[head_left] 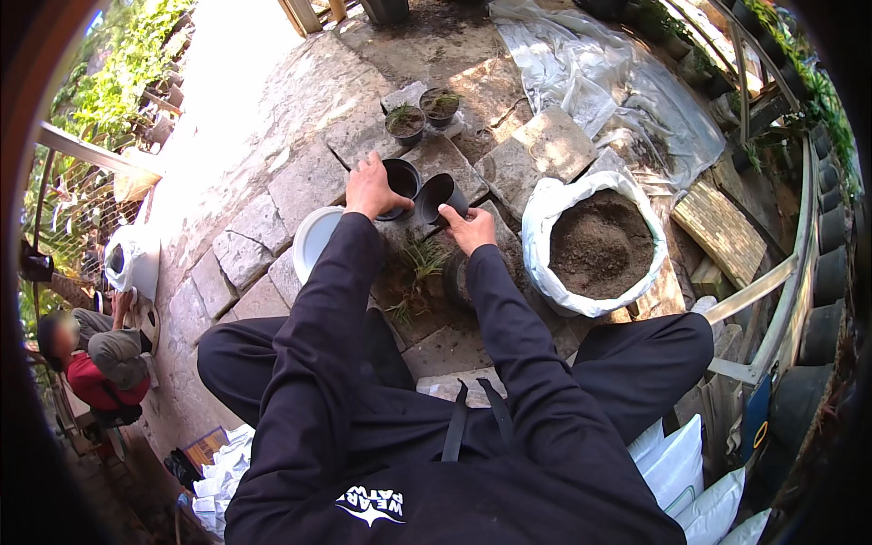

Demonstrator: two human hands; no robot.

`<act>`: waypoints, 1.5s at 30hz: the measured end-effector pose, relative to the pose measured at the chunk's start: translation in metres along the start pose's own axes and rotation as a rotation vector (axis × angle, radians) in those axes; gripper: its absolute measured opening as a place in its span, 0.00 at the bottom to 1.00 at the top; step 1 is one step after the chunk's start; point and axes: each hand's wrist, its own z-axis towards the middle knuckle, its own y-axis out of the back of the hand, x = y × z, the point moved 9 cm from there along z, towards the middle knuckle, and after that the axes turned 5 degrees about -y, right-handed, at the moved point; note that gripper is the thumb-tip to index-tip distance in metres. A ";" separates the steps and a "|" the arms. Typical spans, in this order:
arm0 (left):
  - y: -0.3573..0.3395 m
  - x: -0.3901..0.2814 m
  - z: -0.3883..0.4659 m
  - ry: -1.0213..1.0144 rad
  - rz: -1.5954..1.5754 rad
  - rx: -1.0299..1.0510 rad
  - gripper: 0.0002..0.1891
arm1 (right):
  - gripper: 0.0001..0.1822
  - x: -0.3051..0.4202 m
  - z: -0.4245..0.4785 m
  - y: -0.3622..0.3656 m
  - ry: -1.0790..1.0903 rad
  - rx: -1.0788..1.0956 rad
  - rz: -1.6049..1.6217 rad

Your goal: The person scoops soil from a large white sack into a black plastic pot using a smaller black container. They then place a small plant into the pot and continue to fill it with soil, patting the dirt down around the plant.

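Note:
My left hand (pixel 373 189) grips the near left rim of a black plastic plant pot (pixel 403 178), thumb across its near edge. In my right hand (pixel 469 228) is a second black plastic pot (pixel 446 194), tilted with its mouth towards the first. Grassy seedlings (pixel 424 262) lie on the ground nearer to me, beside a dark round pot (pixel 458 276) partly hidden by my right forearm. A white round lid or basin (pixel 315 238) shows behind my left forearm. Right of my hands stands a white sack (pixel 538 225) of brown soil (pixel 599 245). Two small potted plants (pixel 406 124) (pixel 441 105) stand farther off.
Uneven stone paving (pixel 306 180) surrounds the work area. A crumpled clear plastic sheet (pixel 565 61) lies at the upper right. A patterned slab (pixel 721 231) and metal frame (pixel 783 327) are at right. White filled bags (pixel 674 463) lie by my legs. Another person (pixel 109 361) sits at far left.

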 end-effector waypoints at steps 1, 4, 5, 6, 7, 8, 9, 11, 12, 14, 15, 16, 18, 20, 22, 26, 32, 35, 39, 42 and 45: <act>0.002 -0.010 0.000 -0.018 -0.004 -0.013 0.64 | 0.33 -0.004 0.011 0.006 0.037 -0.049 -0.048; -0.002 -0.004 -0.009 0.033 0.027 -0.009 0.64 | 0.31 0.009 0.000 -0.001 0.045 -0.060 -0.163; -0.002 0.000 -0.011 0.046 0.031 -0.017 0.64 | 0.32 0.020 -0.009 -0.003 0.037 -0.052 -0.196; -0.003 -0.003 -0.011 0.046 0.029 -0.026 0.64 | 0.33 0.022 -0.008 0.001 0.047 -0.090 -0.245; -0.003 -0.006 -0.009 0.046 0.027 -0.034 0.64 | 0.34 0.025 -0.007 0.005 0.057 -0.128 -0.294; -0.005 -0.008 -0.007 0.039 0.014 -0.011 0.64 | 0.36 0.028 -0.006 0.008 0.067 -0.166 -0.344; -0.004 -0.005 -0.005 0.039 0.005 0.013 0.63 | 0.36 0.030 -0.008 0.009 0.062 -0.170 -0.347; -0.004 -0.002 -0.003 0.048 -0.017 0.044 0.63 | 0.38 0.036 -0.013 0.009 0.054 -0.176 -0.355; -0.005 0.001 -0.003 0.057 -0.028 0.050 0.63 | 0.38 0.040 -0.015 0.009 0.057 -0.185 -0.361; -0.004 0.006 -0.001 0.057 -0.048 0.052 0.63 | 0.39 0.048 -0.020 0.008 0.063 -0.204 -0.371; -0.002 0.007 0.001 0.044 -0.059 0.048 0.63 | 0.39 0.048 -0.018 0.008 0.063 -0.205 -0.376; -0.002 0.006 0.003 0.030 -0.069 0.043 0.63 | 0.39 0.048 -0.016 0.009 0.063 -0.206 -0.380; -0.003 0.003 0.004 0.011 -0.063 0.048 0.63 | 0.38 0.051 -0.014 0.010 0.073 -0.220 -0.404; -0.005 -0.002 0.005 0.000 -0.060 0.051 0.63 | 0.38 0.056 -0.015 0.013 0.092 -0.247 -0.442; -0.007 0.005 0.004 0.009 -0.051 0.046 0.63 | 0.42 0.062 -0.021 0.006 0.031 -0.140 -0.434; -0.012 0.014 0.002 0.033 -0.063 0.063 0.59 | 0.44 0.073 -0.033 0.002 0.033 -0.118 -0.414; -0.007 -0.041 -0.031 -0.115 0.217 -0.084 0.16 | 0.38 0.057 -0.016 0.028 0.081 -0.219 -0.330; -0.040 -0.020 -0.010 -0.168 -0.019 0.022 0.10 | 0.39 0.066 -0.019 0.017 0.103 -0.222 -0.357; -0.034 -0.037 -0.018 -0.241 -0.112 -0.131 0.06 | 0.38 0.046 -0.009 0.031 0.142 -0.283 -0.307; -0.034 -0.036 -0.018 -0.227 -0.194 -0.140 0.06 | 0.41 0.018 0.008 0.036 0.134 -0.292 -0.145; -0.032 -0.033 -0.019 -0.273 -0.154 -0.197 0.07 | 0.47 0.005 0.014 0.033 0.125 -0.251 -0.040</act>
